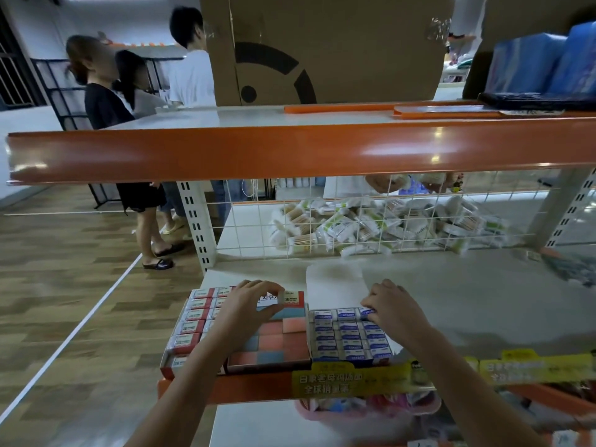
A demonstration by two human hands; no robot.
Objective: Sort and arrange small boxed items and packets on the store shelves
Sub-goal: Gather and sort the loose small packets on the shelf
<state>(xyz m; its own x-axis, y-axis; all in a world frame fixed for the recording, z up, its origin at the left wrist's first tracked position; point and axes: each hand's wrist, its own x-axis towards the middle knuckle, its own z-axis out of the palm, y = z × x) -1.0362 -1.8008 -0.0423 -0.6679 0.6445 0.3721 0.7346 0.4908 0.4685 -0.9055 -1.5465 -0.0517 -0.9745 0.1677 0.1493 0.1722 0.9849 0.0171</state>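
Observation:
On the middle shelf, near its front left corner, stand three open display boxes of erasers. The left box holds red-banded erasers, the middle box holds pink and blue blocks, and the right box holds blue-banded erasers under a raised white lid. My left hand reaches over the left and middle boxes and pinches a small eraser between thumb and fingers. My right hand has its fingers curled on a blue-banded eraser at the right box's back row.
A wire grid backs the shelf, with a heap of cotton-swab packets behind it. An orange shelf edge hangs above, carrying a cardboard box and blue packs. Three people stand at the left on the wooden floor.

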